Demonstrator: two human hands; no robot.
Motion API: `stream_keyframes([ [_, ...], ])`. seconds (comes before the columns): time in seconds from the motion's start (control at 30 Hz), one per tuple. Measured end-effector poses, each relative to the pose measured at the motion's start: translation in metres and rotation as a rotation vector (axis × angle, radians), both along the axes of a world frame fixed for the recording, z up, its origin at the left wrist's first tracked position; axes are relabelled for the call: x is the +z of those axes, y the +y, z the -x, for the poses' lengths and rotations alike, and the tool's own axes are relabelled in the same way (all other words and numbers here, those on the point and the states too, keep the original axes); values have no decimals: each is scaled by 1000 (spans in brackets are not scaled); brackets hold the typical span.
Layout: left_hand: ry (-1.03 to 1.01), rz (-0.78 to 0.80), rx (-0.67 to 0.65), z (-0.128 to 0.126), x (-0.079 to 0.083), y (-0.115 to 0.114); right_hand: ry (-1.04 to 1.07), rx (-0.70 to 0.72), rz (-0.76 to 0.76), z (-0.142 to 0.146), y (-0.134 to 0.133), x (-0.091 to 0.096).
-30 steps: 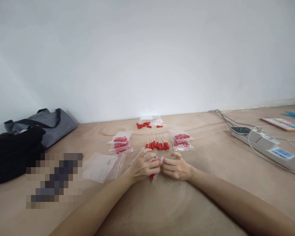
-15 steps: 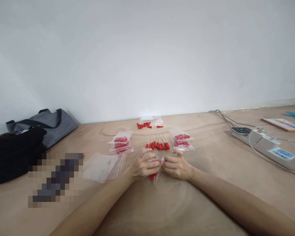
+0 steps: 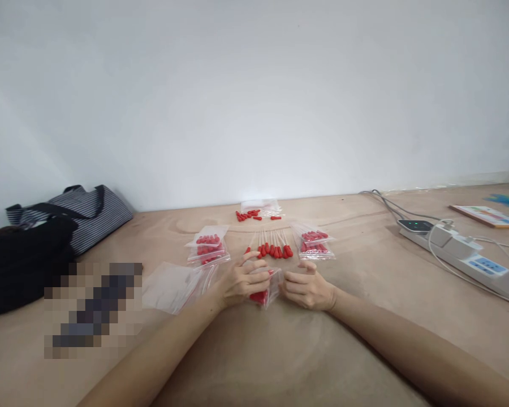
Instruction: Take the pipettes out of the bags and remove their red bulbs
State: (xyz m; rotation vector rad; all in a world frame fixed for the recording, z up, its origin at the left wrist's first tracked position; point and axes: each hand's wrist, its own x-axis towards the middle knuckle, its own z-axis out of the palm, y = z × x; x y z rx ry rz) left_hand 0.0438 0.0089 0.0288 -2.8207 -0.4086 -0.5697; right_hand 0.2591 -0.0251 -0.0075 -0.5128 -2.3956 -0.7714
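Observation:
A small clear zip bag (image 3: 272, 293) with red pieces inside lies between my hands on the tabletop. My left hand (image 3: 242, 281) is closed over the bag's left side, its fingers covering part of it. A bit of red shows at those fingertips. My right hand (image 3: 307, 289) has curled fingers at the bag's right edge; its fingertips are partly hidden, and the grip seems to be on the plastic. Just beyond my hands, several thin pale sticks with red bulb ends (image 3: 275, 250) lie fanned out, one close to my left fingers.
Filled zip bags lie in a left stack (image 3: 209, 244) and a right stack (image 3: 314, 243). Behind are loose red pieces (image 3: 248, 215) and clear bags (image 3: 261, 207). Flat zip bags (image 3: 169, 287) sit left, near a striped bag (image 3: 106, 212). A power strip (image 3: 486, 264) with cables is right.
My left hand has shifted slightly left, and the zip bag is spread wider between my hands. The leftmost red-ended stick has swung left. My right hand stays nearly still.

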Motion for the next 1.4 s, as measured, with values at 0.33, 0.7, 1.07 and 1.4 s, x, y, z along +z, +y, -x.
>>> stream_keyframes([
  [0.33, 131, 413, 295, 26, -3, -24, 139, -135, 501, 2, -6, 13],
  [0.7, 65, 508, 450, 20, -16, -45, 332, -432, 741, 14, -11, 10],
  [1.07, -136, 534, 518, 17, -20, -45, 268, -148, 881, 10, -4, 15],
  [1.4, -129, 521, 541, 16, -22, -44, 300, -304, 935, 23, -4, 18],
])
